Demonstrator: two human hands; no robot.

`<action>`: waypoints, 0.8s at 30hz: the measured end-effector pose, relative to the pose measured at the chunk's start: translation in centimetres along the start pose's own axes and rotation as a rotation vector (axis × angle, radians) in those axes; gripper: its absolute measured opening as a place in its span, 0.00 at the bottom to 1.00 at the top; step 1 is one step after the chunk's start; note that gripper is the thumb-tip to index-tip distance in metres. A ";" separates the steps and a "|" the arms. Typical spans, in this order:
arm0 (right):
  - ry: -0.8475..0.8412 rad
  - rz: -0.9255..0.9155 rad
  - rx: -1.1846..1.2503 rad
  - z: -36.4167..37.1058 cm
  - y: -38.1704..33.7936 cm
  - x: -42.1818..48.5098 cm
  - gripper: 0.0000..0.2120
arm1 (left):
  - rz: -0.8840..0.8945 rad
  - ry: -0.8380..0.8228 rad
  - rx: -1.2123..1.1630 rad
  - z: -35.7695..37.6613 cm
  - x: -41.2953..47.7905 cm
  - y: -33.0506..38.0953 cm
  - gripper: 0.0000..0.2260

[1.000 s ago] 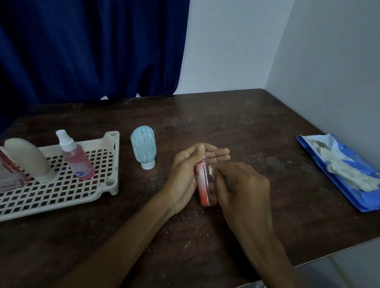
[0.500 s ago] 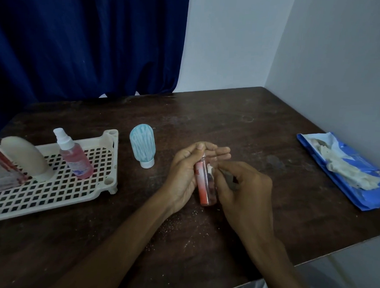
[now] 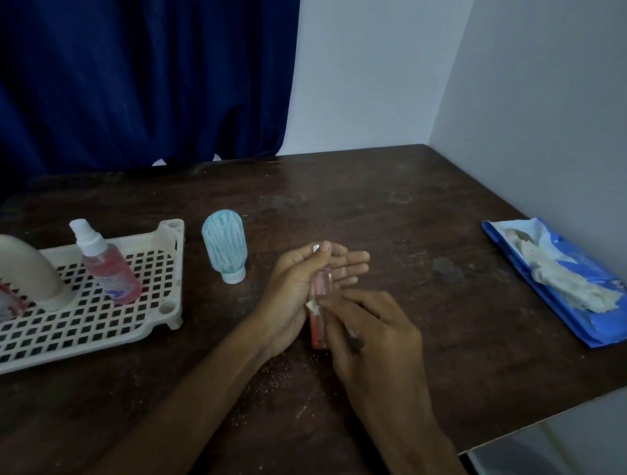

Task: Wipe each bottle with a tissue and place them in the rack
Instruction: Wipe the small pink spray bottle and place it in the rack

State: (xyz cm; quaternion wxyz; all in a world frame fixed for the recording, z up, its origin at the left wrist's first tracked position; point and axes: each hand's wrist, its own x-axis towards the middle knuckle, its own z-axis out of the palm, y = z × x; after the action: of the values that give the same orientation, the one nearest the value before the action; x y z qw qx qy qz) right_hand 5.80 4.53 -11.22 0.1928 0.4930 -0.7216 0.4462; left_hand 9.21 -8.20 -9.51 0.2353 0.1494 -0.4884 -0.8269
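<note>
My left hand cradles the slim pink bottle mid-frame; my right hand pinches the tissue. I should rub full length, turning it.

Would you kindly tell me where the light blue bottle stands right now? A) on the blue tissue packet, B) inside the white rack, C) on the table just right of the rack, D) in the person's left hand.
C: the light blue bottle stands cap-down on the table, just beside the white rack, outside it.

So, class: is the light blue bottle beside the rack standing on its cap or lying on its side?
Standing on its cap. The light blue bottle is upright on the table, white cap down, rounded end up, just outside the rack.
</note>
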 end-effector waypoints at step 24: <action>0.032 0.105 0.079 -1.1 1.6 1.9 0.05 | 0.049 -0.068 -0.073 0.1 0.0 -0.1 0.15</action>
State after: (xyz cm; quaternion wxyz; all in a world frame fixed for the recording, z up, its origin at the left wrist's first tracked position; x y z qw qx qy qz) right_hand 3.42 4.65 -10.01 0.1609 0.4545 -0.7253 0.4914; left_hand 9.13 -8.13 -9.56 0.2441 0.1006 -0.4693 -0.8426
